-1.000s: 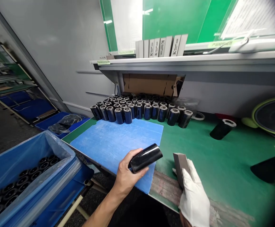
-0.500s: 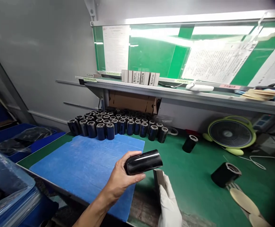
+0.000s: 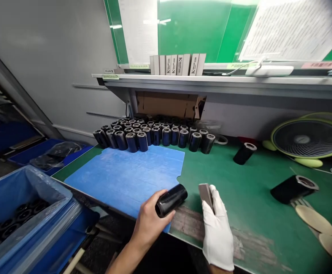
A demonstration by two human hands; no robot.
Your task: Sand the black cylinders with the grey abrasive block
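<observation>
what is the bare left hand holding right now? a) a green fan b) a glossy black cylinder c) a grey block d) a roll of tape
b: the bare left hand is wrapped around a glossy black cylinder at the edge of the blue mat, while the grey block is held by the white-gloved right hand.

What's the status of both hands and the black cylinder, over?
Left hand bare, grip shut on black cylinder over blue mat edge. Right hand gloved, holding grey block upright on green bench. Nothing between them.
</observation>
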